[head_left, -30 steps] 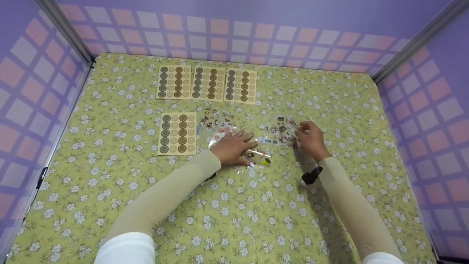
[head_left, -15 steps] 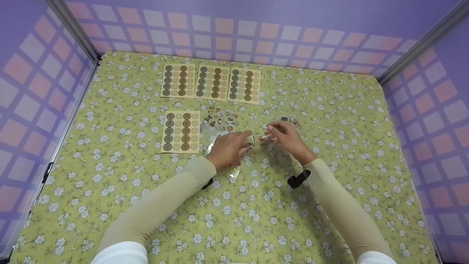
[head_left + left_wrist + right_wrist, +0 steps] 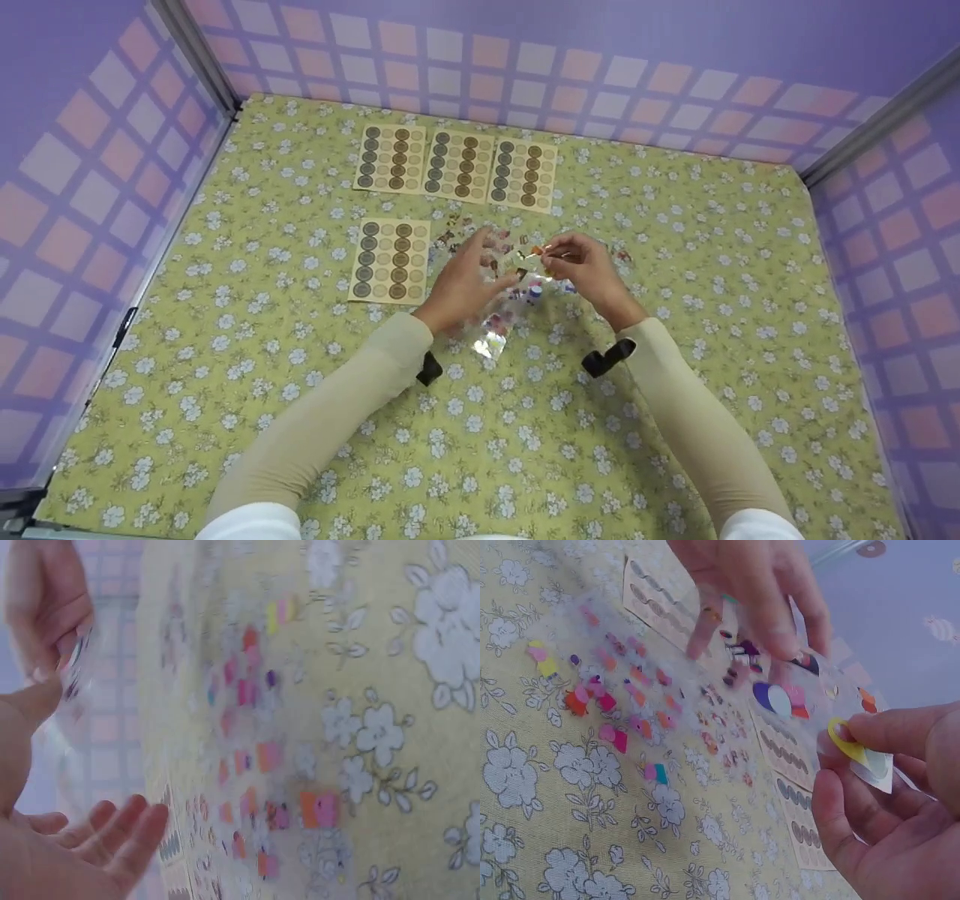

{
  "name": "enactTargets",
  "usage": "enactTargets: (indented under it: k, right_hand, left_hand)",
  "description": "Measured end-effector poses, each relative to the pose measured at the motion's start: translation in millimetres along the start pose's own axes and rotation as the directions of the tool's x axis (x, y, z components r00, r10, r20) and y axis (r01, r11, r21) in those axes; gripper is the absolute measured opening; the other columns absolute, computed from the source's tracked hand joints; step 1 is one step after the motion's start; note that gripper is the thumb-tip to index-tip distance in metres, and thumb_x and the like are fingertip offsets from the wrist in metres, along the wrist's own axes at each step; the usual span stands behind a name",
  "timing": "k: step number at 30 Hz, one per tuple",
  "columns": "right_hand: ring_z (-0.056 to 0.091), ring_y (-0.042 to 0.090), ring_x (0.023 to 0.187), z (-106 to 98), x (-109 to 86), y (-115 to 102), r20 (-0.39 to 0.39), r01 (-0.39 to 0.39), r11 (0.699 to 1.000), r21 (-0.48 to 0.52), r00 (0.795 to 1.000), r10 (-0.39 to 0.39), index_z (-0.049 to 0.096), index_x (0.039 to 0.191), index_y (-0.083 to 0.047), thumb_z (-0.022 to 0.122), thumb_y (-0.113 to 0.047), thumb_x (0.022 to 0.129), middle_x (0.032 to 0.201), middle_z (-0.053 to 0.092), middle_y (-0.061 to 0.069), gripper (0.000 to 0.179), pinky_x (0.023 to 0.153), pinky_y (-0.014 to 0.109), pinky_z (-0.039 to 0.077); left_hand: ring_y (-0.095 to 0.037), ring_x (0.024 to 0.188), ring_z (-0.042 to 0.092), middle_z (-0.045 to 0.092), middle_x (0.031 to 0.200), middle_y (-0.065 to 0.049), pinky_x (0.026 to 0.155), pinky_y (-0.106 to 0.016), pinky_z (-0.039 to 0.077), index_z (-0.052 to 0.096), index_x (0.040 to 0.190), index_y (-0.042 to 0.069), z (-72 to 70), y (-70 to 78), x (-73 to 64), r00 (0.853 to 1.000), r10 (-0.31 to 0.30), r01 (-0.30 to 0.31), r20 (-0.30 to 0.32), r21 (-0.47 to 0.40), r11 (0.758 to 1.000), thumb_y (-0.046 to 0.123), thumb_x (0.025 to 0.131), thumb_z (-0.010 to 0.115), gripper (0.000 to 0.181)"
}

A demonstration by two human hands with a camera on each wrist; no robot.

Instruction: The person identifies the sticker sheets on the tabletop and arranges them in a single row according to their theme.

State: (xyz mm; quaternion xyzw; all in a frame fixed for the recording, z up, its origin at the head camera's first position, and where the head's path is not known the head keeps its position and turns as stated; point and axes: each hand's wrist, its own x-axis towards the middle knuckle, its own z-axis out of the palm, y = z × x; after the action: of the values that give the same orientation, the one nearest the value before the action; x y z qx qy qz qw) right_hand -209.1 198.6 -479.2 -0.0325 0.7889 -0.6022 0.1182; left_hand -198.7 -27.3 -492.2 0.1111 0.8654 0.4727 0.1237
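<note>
My right hand (image 3: 589, 274) pinches the edge of a clear sticker sheet (image 3: 778, 699) between thumb and fingers, by a yellow sticker. The sheet is lifted off the table and carries purple, orange and dark stickers. My left hand (image 3: 461, 285) hovers on the sheet's other side, fingers spread and thumb apart, overlapping it in the head view. Below lies another clear sheet (image 3: 641, 694) with small pink and orange character stickers. A further sheet of small brown stickers (image 3: 452, 225) is partly hidden behind the left hand.
A cream sheet of round seal stickers (image 3: 390, 260) lies left of my hands. Three similar sheets (image 3: 459, 166) form a row at the back. More small stickers (image 3: 622, 256) show behind the right hand. Purple checked walls (image 3: 570, 67) surround the flowered tablecloth (image 3: 480, 450).
My left hand has come up from lying flat on the clear sheet and spread its fingers. The right hand has moved left and now holds a sheet raised. The head view has shifted.
</note>
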Motion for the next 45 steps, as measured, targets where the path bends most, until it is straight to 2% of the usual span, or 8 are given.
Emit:
enactTargets:
  k: [6,12,19,23,26,29,39,45]
  right_hand:
    - [0.063,0.013,0.083,-1.6,-3.0,-6.4,-0.036,-0.001,1.000,-0.024,0.999,0.000,0.061,0.120,0.000,0.062,-0.010,0.094,0.107,0.064,0.011,0.028,0.079,0.041,0.055]
    - [0.063,0.014,0.085,-3.4,-7.7,-10.2,-0.054,-0.014,0.998,-0.061,0.999,0.011,0.060,0.124,0.002,0.061,-0.006,0.094,0.113,0.063,0.020,0.031,0.074,0.031,0.056]
    - [0.064,0.015,0.085,-12.2,-6.5,8.4,-0.113,-0.045,0.989,-0.139,0.993,0.029,0.065,0.119,-0.007,0.064,-0.014,0.093,0.109,0.065,0.014,0.026,0.079,0.042,0.056]
    - [0.065,0.014,0.083,-14.4,-12.2,13.1,-0.147,-0.024,0.995,-0.092,0.989,0.010,0.065,0.115,-0.005,0.064,-0.016,0.094,0.104,0.066,0.009,0.024,0.075,0.038,0.057]
    - [0.064,0.013,0.083,-14.8,-17.4,16.3,-0.176,-0.002,1.000,0.028,0.984,0.006,0.063,0.112,0.000,0.064,-0.015,0.093,0.100,0.065,0.006,0.024,0.072,0.032,0.058]
    - [0.064,0.014,0.083,-14.5,-22.0,20.2,-0.206,0.017,0.987,0.162,0.978,0.017,0.061,0.109,0.003,0.065,-0.012,0.092,0.097,0.064,0.005,0.023,0.073,0.028,0.058]
    - [0.064,0.014,0.083,-3.5,-26.2,26.7,-0.275,0.020,0.900,0.435,0.955,0.112,0.058,0.099,-0.003,0.065,-0.005,0.091,0.097,0.064,0.004,0.011,0.074,0.026,0.058]
    - [0.064,0.014,0.087,1.0,-25.0,27.0,-0.290,0.036,0.869,0.493,0.949,0.126,0.057,0.097,-0.004,0.063,-0.003,0.092,0.097,0.064,0.004,0.009,0.075,0.026,0.058]
  left_hand:
    - [-0.017,0.110,0.060,0.053,0.135,0.001,0.087,-0.035,0.055,0.030,0.150,0.027,-15.7,-1.6,1.9,0.998,0.062,-0.067,-0.029,-0.233,0.970,0.016,0.094,0.062,0.065]
    - [-0.018,0.105,0.063,0.060,0.125,0.001,0.084,-0.035,0.056,0.038,0.146,0.027,-15.2,-2.3,4.7,0.994,0.096,-0.106,-0.058,-0.213,0.971,0.009,0.095,0.058,0.057]
    - [-0.016,0.097,0.065,0.064,0.116,-0.004,0.086,-0.032,0.055,0.044,0.144,0.017,-7.5,-0.8,10.7,0.976,0.199,-0.204,-0.086,-0.065,0.977,0.005,0.095,0.058,0.052]
    - [-0.018,0.098,0.066,0.065,0.119,-0.007,0.087,-0.033,0.055,0.043,0.144,0.018,-4.5,-1.5,15.9,0.981,0.172,-0.185,-0.094,-0.154,0.971,0.006,0.094,0.059,0.054]
    - [-0.023,0.100,0.067,0.063,0.123,-0.008,0.090,-0.039,0.055,0.040,0.145,0.019,-0.7,-0.2,18.0,0.994,0.076,-0.099,-0.077,-0.361,0.927,0.010,0.096,0.058,0.053]
    - [-0.030,0.104,0.066,0.060,0.127,-0.014,0.093,-0.046,0.053,0.035,0.147,0.018,7.4,4.6,18.7,0.999,-0.012,-0.007,-0.030,-0.568,0.823,0.013,0.097,0.058,0.055]
    - [-0.032,0.109,0.064,0.064,0.122,-0.012,0.096,-0.047,0.052,0.017,0.152,0.025,28.6,11.5,17.8,0.996,-0.090,0.045,-0.019,-0.751,0.659,0.003,0.092,0.061,0.078]
    - [-0.033,0.106,0.065,0.066,0.120,-0.010,0.091,-0.044,0.055,0.029,0.149,0.023,28.2,8.5,19.4,0.996,-0.077,0.029,-0.034,-0.716,0.697,-0.001,0.093,0.056,0.066]
